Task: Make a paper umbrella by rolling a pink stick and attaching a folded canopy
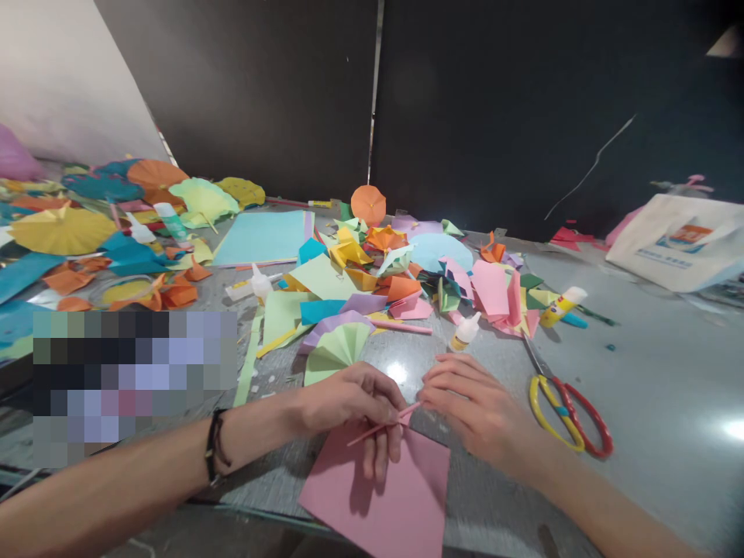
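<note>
My left hand [354, 403] and my right hand [470, 411] meet over a pink paper sheet [384, 496] at the table's near edge. Together their fingers pinch a thin, tightly rolled pink paper stick [380, 425] that runs from the sheet's upper corner. My left fingers curl round its lower part and rest on the sheet. My right fingertips press the upper end. A black band circles my left wrist. A green pleated paper fan [337, 349] lies just beyond my left hand.
Scissors [566, 411] with yellow and red handles lie to the right. Small glue bottles [466, 332] and a glue stick [561, 306] stand near a heap of coloured paper scraps [407, 271]. Paper umbrellas [63, 229] crowd the left. A white bag [674, 240] sits far right.
</note>
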The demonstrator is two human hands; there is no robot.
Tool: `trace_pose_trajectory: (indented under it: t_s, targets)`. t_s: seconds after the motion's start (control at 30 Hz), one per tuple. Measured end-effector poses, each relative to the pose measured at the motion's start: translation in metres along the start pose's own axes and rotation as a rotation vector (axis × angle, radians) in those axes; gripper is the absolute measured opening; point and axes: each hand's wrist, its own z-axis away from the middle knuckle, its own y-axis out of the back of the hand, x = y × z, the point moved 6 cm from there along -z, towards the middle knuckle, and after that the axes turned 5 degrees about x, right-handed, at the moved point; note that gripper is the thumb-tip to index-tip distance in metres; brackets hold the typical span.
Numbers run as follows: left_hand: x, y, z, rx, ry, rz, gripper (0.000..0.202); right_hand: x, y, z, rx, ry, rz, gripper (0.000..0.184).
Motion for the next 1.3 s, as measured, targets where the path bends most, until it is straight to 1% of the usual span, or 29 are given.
trace_pose_trajectory:
  t_s: [0.3, 0.67, 1.13, 1.3]
  targets:
    - [0.0008, -0.0005, 0.0000, 0.001, -0.003, -0.013, 0.016, -0.0020, 0.0017, -0.0006, 0.032, 0.033, 0.021, 0.022]
    - [-0.0038, 0.0028, -0.0021, 0.012, 0.009, 0.015, 0.017, -0.0027, 0.0028, -0.0023, 0.037, 0.033, 0.010, 0.020]
    - [-0.0030, 0.0024, -0.0013, 0.007, 0.008, 0.016, 0.017, -0.0022, 0.0037, -0.0003, 0.060, 0.026, -0.018, 0.016]
    - [-0.0009, 0.0018, -0.0007, 0.011, 0.011, 0.005, 0.017, -0.0011, 0.0025, 0.0015, 0.048, 0.014, -0.041, 0.019]
